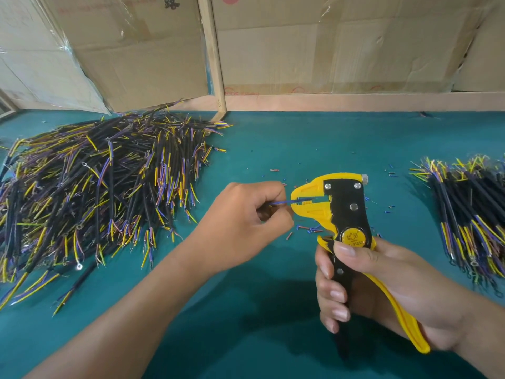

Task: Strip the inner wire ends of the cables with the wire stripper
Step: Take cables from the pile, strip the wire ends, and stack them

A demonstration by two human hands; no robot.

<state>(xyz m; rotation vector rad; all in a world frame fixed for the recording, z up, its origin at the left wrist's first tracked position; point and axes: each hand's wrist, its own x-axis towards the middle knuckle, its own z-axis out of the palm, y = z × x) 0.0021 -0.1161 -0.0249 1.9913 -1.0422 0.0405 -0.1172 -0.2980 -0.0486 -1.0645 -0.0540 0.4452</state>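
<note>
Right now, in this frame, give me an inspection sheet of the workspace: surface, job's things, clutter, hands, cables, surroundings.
Surface: teal table.
Job's things: yellow and black wire stripper, a blue inner wire fed into its head.
Clutter: small cut insulation bits scattered under and around the stripper.
Hands: left hand pinches the blue wire; right hand grips the stripper handles.
Cables: large heap of black cables on the left; smaller bundle on the right.
Surroundings: cardboard sheets and a wooden post behind the table.
</note>
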